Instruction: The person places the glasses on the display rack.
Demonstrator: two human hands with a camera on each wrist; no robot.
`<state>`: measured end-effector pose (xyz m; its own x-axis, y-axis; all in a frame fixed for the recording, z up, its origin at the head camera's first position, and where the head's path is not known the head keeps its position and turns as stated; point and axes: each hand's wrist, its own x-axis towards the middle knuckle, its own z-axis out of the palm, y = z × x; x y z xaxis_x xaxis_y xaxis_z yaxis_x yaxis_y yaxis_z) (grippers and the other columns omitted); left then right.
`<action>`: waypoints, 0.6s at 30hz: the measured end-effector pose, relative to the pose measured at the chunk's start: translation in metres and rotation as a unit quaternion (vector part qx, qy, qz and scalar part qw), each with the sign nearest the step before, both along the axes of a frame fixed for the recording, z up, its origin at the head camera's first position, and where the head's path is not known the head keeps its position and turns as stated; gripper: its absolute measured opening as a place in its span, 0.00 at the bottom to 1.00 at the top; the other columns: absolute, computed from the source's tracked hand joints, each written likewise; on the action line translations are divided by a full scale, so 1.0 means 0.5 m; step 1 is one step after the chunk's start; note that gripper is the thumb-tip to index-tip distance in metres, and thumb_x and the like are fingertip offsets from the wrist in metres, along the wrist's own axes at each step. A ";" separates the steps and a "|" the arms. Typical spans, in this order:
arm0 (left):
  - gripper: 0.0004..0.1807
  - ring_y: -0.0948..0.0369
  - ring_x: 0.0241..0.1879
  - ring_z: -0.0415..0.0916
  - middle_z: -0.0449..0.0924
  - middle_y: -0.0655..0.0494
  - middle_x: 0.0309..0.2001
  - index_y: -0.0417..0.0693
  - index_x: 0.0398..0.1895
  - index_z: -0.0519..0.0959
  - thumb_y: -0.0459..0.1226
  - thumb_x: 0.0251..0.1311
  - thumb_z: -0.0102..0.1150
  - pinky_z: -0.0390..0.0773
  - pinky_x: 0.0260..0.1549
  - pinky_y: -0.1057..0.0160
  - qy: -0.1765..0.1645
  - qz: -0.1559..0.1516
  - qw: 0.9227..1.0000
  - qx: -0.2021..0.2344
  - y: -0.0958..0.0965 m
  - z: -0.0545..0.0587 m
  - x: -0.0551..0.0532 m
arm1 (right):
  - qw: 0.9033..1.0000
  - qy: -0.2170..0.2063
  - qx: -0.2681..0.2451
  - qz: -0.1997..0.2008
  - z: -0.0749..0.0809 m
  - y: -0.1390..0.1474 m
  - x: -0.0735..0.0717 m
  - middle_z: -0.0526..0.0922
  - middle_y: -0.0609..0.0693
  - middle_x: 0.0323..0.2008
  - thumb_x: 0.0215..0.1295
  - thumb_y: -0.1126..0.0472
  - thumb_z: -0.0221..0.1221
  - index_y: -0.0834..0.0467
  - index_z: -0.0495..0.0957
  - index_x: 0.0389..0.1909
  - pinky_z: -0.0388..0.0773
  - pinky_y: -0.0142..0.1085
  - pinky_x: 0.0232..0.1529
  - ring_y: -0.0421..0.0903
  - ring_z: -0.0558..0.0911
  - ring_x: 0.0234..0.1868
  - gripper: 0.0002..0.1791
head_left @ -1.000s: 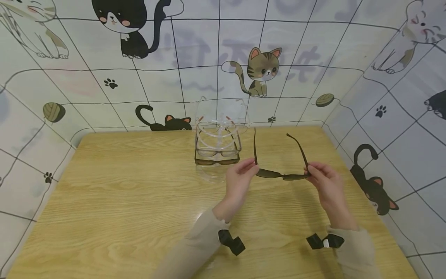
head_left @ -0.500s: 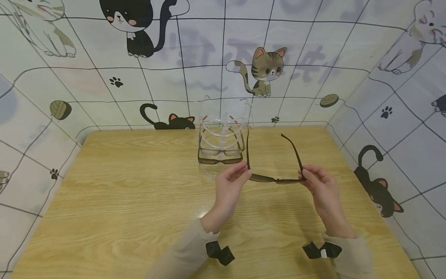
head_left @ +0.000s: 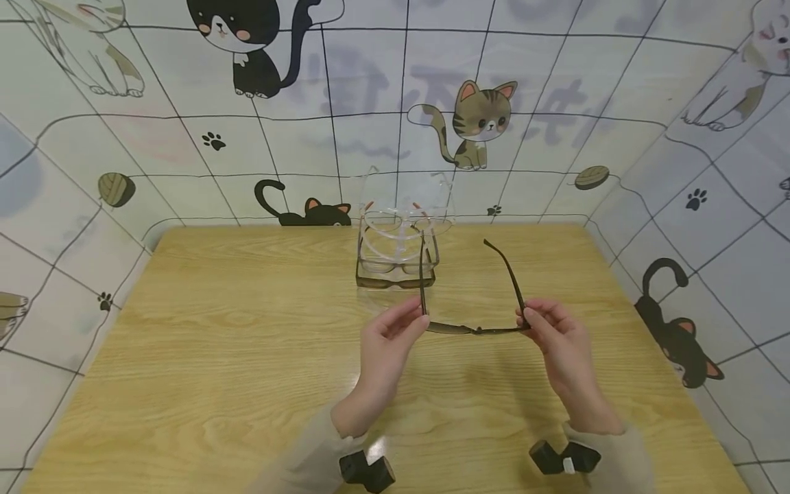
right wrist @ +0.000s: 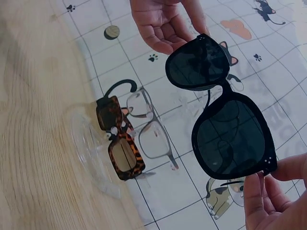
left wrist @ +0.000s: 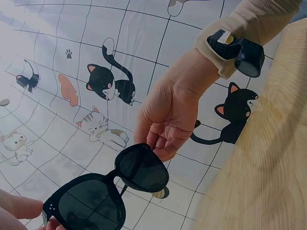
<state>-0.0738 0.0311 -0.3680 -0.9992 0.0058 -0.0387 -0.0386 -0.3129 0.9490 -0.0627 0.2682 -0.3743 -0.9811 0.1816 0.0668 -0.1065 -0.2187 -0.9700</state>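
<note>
Black sunglasses [head_left: 449,328] are held in the air between both hands, temples unfolded and pointing away from me. My left hand [head_left: 381,353] pinches one front corner by the hinge; my right hand [head_left: 563,353] pinches the opposite corner. Large dark lenses show in the right wrist view, where the sunglasses [right wrist: 232,139] hang tilted. Just beyond my left hand, a clear stand [right wrist: 88,151] carries stacked eyewear. Lowest are tortoiseshell sunglasses [right wrist: 125,155], then grey see-through glasses [right wrist: 153,139], with thin-framed glasses above. Details of the upper ones are hard to make out.
The wood-grain table [head_left: 216,357] stretches beneath both hands. A cat-printed grid sheet [head_left: 370,82] rises behind the stand and along both sides. Black devices are strapped on both wrists, over beige sleeves [head_left: 617,460].
Both hands have drawn the black sunglasses toward me and leftward, lower in the head view. One temple now overlaps the stand's glasses in that view. Both grips stay the same.
</note>
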 end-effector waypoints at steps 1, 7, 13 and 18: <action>0.15 0.61 0.40 0.78 0.81 0.46 0.39 0.30 0.46 0.79 0.27 0.53 0.63 0.78 0.42 0.68 0.003 0.003 1.000 0.001 -0.003 0.000 0.003 | 1.000 0.002 0.002 0.002 0.000 -0.003 0.001 0.82 0.49 0.33 0.65 0.70 0.55 0.62 0.77 0.37 0.80 0.28 0.38 0.40 0.81 0.34 0.04; 0.16 0.62 0.39 0.78 0.82 0.46 0.39 0.30 0.46 0.79 0.25 0.52 0.63 0.79 0.42 0.67 -0.003 0.017 1.000 0.005 -0.025 -0.003 0.019 | 1.000 0.008 0.006 0.011 -0.006 -0.023 0.002 0.82 0.49 0.32 0.64 0.71 0.56 0.63 0.78 0.38 0.80 0.30 0.38 0.40 0.82 0.34 0.05; 0.16 0.63 0.36 0.78 0.82 0.47 0.38 0.29 0.46 0.78 0.24 0.52 0.63 0.80 0.41 0.68 -0.004 0.044 0.999 -0.002 -0.051 -0.010 0.028 | 1.000 0.003 0.019 0.021 -0.011 -0.047 -0.010 0.82 0.48 0.32 0.64 0.72 0.56 0.60 0.78 0.38 0.80 0.29 0.39 0.39 0.82 0.34 0.06; 0.16 0.64 0.36 0.79 0.82 0.46 0.37 0.26 0.46 0.77 0.24 0.52 0.62 0.79 0.41 0.69 0.007 0.071 0.997 0.004 -0.070 -0.019 0.020 | 0.999 0.007 0.030 0.025 -0.009 -0.071 -0.028 0.82 0.49 0.32 0.64 0.72 0.56 0.61 0.77 0.38 0.80 0.30 0.39 0.40 0.82 0.34 0.05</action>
